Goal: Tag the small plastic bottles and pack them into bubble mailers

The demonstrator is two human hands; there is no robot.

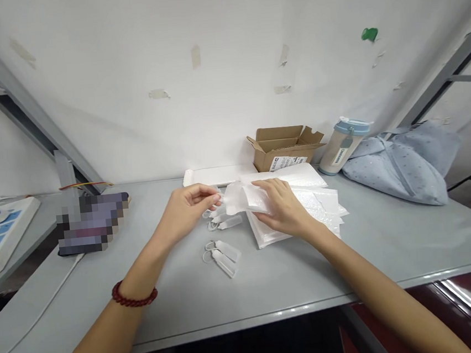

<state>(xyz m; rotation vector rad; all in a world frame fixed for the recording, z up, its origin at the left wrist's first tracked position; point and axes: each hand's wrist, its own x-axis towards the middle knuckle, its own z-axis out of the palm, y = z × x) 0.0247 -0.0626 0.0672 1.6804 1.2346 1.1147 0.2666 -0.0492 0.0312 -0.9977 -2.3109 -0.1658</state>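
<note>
My left hand is closed in a pinch at the open end of a white bubble mailer. Something small and pale shows at its fingertips, too small to make out. My right hand grips the same mailer, fingers over its top and thumb beneath, and holds it above a pile of white bubble mailers. Under the left fingertips lie several small translucent white tube-shaped pieces with loop straps. Two more such looped pieces lie side by side closer to me.
Behind the mailers stand an open cardboard box and a low white tray. To the right are a tilted bottle with a blue lid and a light blue cloth bag. A phone with a white cable lies left, near a power strip.
</note>
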